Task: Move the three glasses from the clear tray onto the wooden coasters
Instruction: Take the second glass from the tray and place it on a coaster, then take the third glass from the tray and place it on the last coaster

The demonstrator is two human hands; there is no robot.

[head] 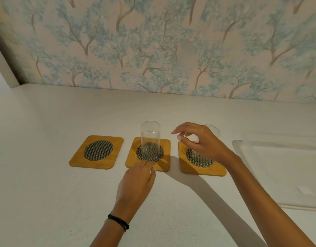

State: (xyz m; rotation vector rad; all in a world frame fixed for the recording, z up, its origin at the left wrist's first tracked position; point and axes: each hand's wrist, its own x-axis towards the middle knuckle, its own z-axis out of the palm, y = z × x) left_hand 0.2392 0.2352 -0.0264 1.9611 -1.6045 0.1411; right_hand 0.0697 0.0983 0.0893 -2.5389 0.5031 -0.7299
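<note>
I see a clear glass standing upright on the woven round of the middle coaster, and a second glass on the right coaster, mostly hidden behind my right hand; only its rim and a bit of its base show, so I cannot tell exactly how it sits. The left coaster is bare, and I can pick out only these two glasses. My right hand hovers over the second glass with fingers loosely spread and curled, gripping nothing that I can make out. My left hand lies flat and open, fingertips resting on the near edge of the middle coaster, holding nothing. A dark band circles the left wrist. The clear tray sits well to the right on the white counter, with no glass showing in the part I can see. Behind everything runs wallpaper printed with blue-green trees. I can read no writing or labels anywhere.
</note>
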